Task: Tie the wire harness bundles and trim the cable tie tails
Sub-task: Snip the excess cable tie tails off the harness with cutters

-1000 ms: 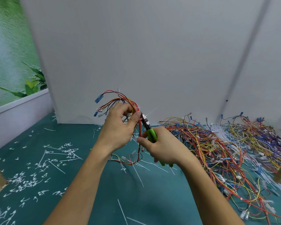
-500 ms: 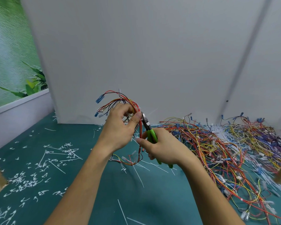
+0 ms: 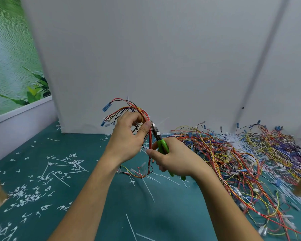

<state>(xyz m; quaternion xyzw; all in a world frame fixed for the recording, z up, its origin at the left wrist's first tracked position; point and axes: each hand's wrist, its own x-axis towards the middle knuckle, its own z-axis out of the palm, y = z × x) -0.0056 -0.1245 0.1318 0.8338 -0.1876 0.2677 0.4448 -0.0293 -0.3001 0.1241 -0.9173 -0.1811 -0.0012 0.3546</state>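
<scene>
Chief risk here is a nicked wire or a pinched thumb. Green-handled flush cutters (image 3: 161, 145) tilted upward, steel nose tight against the red strands of the wire harness bundle (image 3: 147, 136), just beside the left thumb tip. Likely cause would be closing the blades slightly off-target, with thin insulation lying so near the cut. Only a faint pale streak past the nose, possibly the cable tie tail (image 3: 163, 119); too blurred to be sure. Second risk is slack in the grip, letting the loop twist as the blades bite. Left hand (image 3: 127, 138) curled round the bundle, thumb pressed onto the red wires. Right hand (image 3: 174, 160) wrapped around the green handles; impossible to tell whether the blades are parted or closed. Bundle raised mid-frame, in front of a white wall panel (image 3: 163, 58) and above a teal mat (image 3: 111, 214). A slim loop of red, yellow, orange and black wires, blue and white connectors fanning out at upper left, lower end drooping to the mat with small white plugs. Heap of tangled harnesses (image 3: 241, 153) to the right; scattered clipped tie ends (image 3: 33, 193) to the left.
</scene>
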